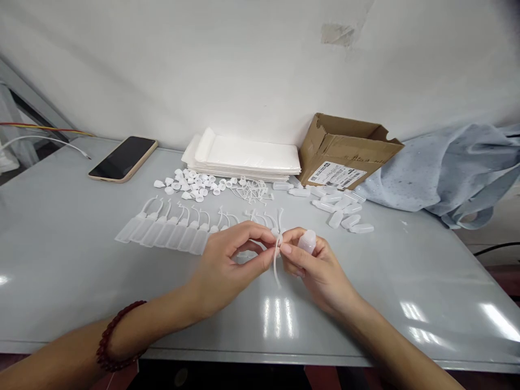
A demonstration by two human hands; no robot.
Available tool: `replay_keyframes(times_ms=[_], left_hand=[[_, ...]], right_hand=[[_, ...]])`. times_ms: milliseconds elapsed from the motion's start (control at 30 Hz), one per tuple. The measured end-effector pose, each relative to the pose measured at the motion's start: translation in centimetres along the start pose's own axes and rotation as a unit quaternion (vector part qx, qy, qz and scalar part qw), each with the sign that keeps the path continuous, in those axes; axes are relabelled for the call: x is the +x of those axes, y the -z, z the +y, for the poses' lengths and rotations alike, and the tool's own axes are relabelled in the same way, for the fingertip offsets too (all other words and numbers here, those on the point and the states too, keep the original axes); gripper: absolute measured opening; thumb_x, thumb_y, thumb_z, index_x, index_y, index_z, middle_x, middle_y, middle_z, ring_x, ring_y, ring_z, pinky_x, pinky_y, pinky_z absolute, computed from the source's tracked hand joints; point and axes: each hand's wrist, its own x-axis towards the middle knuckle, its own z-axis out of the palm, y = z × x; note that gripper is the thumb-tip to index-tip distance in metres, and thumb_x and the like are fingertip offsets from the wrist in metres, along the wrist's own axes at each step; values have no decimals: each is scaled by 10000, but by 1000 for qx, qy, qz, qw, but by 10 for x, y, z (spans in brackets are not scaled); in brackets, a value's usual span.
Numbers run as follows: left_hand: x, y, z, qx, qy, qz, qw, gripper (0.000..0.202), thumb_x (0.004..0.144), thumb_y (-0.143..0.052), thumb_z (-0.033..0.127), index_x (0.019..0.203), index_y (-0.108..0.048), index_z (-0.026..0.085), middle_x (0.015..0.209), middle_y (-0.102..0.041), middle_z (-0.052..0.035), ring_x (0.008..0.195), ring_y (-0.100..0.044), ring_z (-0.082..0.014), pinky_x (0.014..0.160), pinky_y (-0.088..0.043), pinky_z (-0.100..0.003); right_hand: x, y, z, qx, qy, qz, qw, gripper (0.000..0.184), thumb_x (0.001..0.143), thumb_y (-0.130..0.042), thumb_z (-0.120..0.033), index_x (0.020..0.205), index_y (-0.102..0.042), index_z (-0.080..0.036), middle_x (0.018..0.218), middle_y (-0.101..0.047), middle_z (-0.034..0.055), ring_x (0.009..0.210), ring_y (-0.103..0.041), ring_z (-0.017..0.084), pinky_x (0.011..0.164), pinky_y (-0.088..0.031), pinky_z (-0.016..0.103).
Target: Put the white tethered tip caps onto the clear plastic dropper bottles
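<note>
My right hand (319, 268) is closed around a small translucent plastic bottle (307, 241), held above the table's middle. My left hand (231, 262) pinches a thin white strap (277, 260) at the bottle's neck, and the strap's loose end hangs down between my two hands. Just behind my hands lies a row of several small bottles with straps fitted (170, 230). Further back is a heap of white caps (190, 184) and a tangle of loose straps (252, 190). Several bare bottles (339, 208) lie to the right.
A grey table (60, 271) holds everything. A phone (122, 158) lies face up at back left, a stack of white bags (244, 157) at the back centre, an open cardboard box (345, 149) beside it, and blue cloth (447, 168) at right. Cables run at far left.
</note>
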Motion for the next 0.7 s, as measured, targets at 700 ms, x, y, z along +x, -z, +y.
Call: replay_keyframes(times_ms=[700], left_hand=[[0,5,1,-74,49,-6,996,65,813,-647,165,816,-699,204,881,-670,-1,839,-630,-122,763,-531,-220]], right_hand=[[-5,-3,-10,-204,34,25,978,87,790,-673,-282,808,-695,-200,705,-602,-14,640,-491,115,609,-387,247]])
